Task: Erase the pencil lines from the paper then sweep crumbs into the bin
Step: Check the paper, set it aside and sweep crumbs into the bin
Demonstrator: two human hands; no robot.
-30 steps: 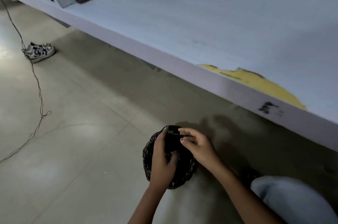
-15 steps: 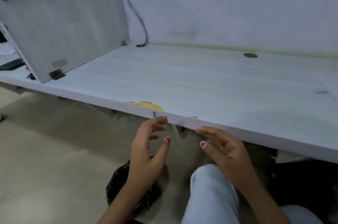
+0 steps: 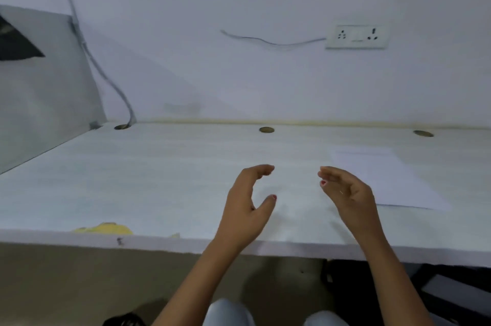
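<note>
Both hands are up over the white worktop (image 3: 159,179), and both are empty. The left hand (image 3: 245,208) is curled a little, with thumb and fingers apart, and its grip has nothing in it. The right hand (image 3: 350,195) is loose too, with its fingers spread, and it holds nothing.

The sheet of paper (image 3: 385,179) lies flat on the worktop, off to the right of the right hand and a bit farther back. The right hand is just beside the paper's left edge, so it is much the nearer one. The left hand is well apart from the paper.

The paper's long side runs away from the person, from the front edge of the worktop toward the wall. Its near end leans out to the right. I cannot make out any pencil lines or crumbs on it from here.

A dark thing that may be the bin (image 3: 125,320) peeks in on the floor, below the left arm. No eraser is in sight.
</note>
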